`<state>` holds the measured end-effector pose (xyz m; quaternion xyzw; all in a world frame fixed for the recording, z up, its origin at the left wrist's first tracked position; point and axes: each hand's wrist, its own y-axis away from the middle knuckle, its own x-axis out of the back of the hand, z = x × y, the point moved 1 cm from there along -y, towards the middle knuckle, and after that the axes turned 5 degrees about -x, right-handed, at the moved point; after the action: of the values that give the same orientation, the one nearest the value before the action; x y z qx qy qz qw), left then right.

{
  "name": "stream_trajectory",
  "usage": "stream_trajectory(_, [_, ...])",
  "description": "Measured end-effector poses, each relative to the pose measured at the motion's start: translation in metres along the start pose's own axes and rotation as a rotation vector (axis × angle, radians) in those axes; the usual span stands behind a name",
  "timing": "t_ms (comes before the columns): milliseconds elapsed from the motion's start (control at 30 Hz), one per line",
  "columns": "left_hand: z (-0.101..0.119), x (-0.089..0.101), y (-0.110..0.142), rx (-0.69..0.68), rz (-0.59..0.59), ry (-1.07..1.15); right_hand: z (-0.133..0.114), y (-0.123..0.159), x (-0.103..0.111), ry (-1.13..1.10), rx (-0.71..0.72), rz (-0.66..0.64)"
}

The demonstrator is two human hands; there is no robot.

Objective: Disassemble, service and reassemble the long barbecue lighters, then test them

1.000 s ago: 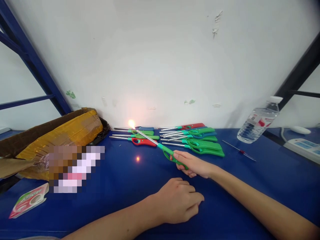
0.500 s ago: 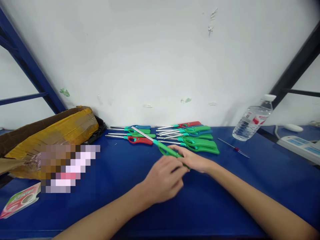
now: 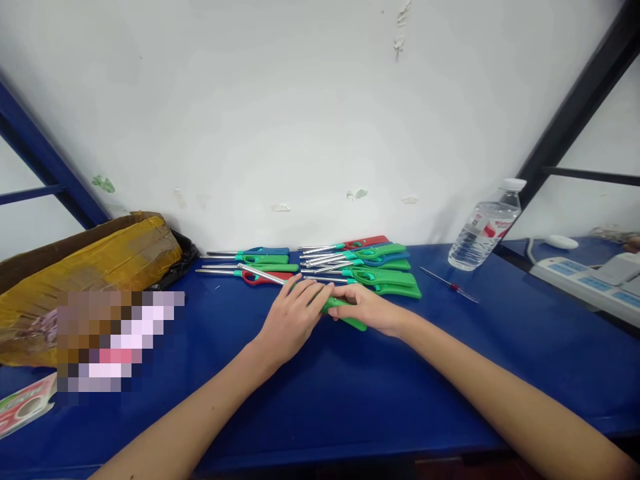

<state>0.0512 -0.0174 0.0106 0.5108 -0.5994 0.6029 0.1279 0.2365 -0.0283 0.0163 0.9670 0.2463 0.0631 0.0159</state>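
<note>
Green lighter point(image 3: 356, 324) is gripped by left hand point(image 3: 291, 315) and right hand point(image 3: 371, 311); clear bottle point(image 3: 481, 233) stands capped.

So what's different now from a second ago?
The left hand has moved forward and somewhat left, and now lies over the green lighter. The flame at that lighter's tip is gone. Unchanged: the right hand holds the same lighter, and the other lighters and the bottle stay on the table.

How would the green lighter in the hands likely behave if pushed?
The green lighter is likely stiff: its metal tube looks straight. Its handle, seemingly smooth plastic, may slide easily. The tube being thinner, rolling would probably be uneven.
</note>
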Motion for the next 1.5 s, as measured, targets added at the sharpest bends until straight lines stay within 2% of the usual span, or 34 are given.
stream_trajectory(133, [-0.013, 0.002, 0.001, 0.014, 0.007, 0.042, 0.0, -0.001, 0.004, -0.078, -0.014, 0.047])
stream_trajectory(300, [-0.057, 0.009, 0.012, 0.131, -0.071, 0.039, -0.004, -0.002, 0.013, -0.141, -0.053, 0.195])
stream_trajectory(467, [-0.101, 0.016, 0.029, 0.255, -0.219, 0.051, 0.0, -0.003, 0.016, 0.004, -0.075, 0.176])
stream_trajectory(633, [-0.124, 0.022, 0.042, 0.477, -0.432, 0.225, 0.004, -0.004, 0.013, 0.108, -0.071, 0.127])
stream_trajectory(800, [-0.136, 0.021, 0.052, 0.489, -0.518, 0.207, 0.004, -0.004, 0.009, 0.134, -0.066, 0.107])
stream_trajectory(967, [-0.137, 0.018, 0.055, 0.49, -0.559, 0.196, 0.005, -0.004, 0.009, 0.163, -0.042, 0.08])
stream_trajectory(1233, [-0.135, 0.028, 0.049, 0.56, -0.577, 0.24, 0.007, -0.004, 0.01, 0.177, -0.042, 0.063])
stream_trajectory(1500, [-0.144, 0.034, 0.056, 0.568, -0.511, 0.252, 0.006, -0.002, 0.01, 0.208, -0.025, 0.012])
